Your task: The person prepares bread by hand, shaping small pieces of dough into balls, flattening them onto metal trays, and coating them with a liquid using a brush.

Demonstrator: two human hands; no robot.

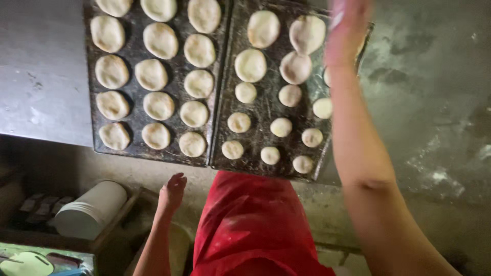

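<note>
Red apron (250, 225) nearest; left hand (172, 191) hangs loose, holding nothing, right hand (348, 30) blurry, maybe pressing pale round dough discs (307, 35) on the dark metal tray (266, 107); front rows look unflattened to me.

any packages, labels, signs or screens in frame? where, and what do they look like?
No labels, signs or screens.
White cylindrical container: lower left, lying on its side in a wooden crate; possibly packaging.
Green-edged item: bottom-left corner, pale oval on it; cannot tell what it is.

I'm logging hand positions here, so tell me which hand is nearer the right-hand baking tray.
Right. The right hand is raised over the far right corner of the right-hand tray of dough rounds, blurred. The left hand hangs below the table edge, nearer the left tray.
</note>
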